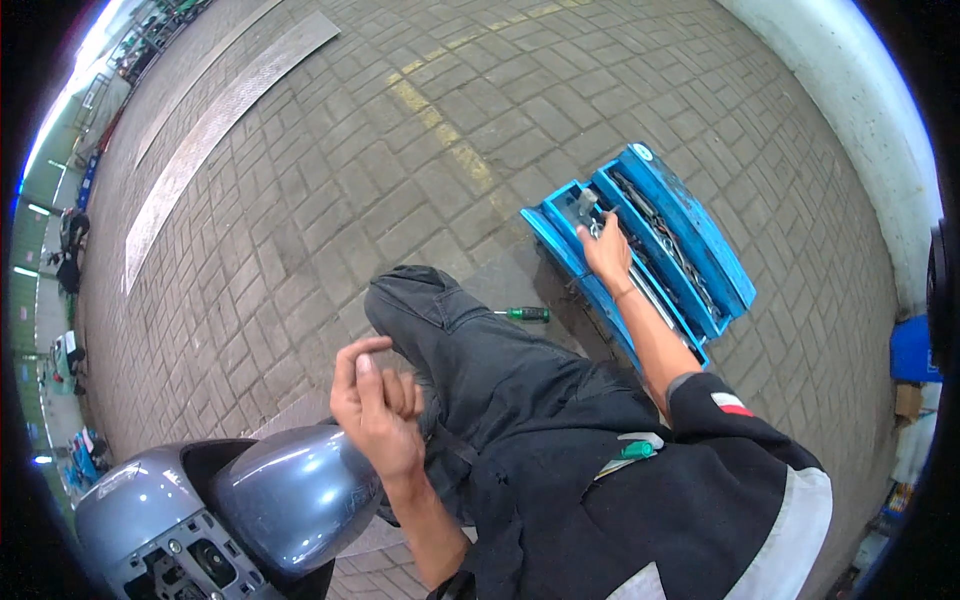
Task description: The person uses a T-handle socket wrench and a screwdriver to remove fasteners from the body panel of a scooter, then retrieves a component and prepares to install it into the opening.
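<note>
My right hand (606, 252) reaches into the near tray of an open blue metal toolbox (738, 272). Its thumb and forefinger close around small shiny metal pieces (597, 229); which one they grip, if any, I cannot make out. Just beyond the fingertips lies a silver metal part (587, 201). My left hand (378, 408) is raised above my left leg, fingers curled in and the forefinger bent over; anything inside it is hidden. A green-handled screwdriver (528, 314) rests on the paving between my leg and the toolbox.
Several wrenches (665, 235) fill the toolbox's far tray. A glossy grey-blue vehicle body (300, 495) stands close at lower left. A long metal plate (215, 125) lies on the paving at upper left. A white wall (850, 90) and a blue container (912, 350) are at right.
</note>
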### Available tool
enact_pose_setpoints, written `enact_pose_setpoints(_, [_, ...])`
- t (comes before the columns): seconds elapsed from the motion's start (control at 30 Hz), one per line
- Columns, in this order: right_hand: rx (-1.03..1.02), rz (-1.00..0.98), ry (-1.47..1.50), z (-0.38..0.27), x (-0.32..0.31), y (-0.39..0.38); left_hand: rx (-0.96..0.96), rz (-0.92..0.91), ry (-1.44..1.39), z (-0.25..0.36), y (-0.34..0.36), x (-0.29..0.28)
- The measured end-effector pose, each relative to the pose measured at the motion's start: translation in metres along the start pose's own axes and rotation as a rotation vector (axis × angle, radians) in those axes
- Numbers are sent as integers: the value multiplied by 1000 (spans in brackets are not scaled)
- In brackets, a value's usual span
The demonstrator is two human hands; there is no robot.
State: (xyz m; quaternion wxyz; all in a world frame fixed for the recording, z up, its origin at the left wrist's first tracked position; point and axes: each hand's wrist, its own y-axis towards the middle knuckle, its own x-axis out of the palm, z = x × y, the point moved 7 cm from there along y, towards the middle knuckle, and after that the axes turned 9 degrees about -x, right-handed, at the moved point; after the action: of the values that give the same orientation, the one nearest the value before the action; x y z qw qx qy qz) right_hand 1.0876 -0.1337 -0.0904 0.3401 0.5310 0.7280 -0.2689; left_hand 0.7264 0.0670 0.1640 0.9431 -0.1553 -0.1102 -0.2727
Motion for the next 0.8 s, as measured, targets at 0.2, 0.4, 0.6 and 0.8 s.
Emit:
enact_pose_setpoints(0.2, [-541,-264,-383,-54,-25,-96,240,301,52,55,-53,-69])
enact_pose_setpoints(0.4, [-292,-444,156,26,-28,-25,555,794,119,133,-115,-126])
enact_pose_setpoints(0.6, [-328,-222,-521,62,-59,89,758,866,268,159,-116,-120])
enact_pose_setpoints(0.8, [-437,-460,-550,71,12,162,636,864,478,151,-84,-145])
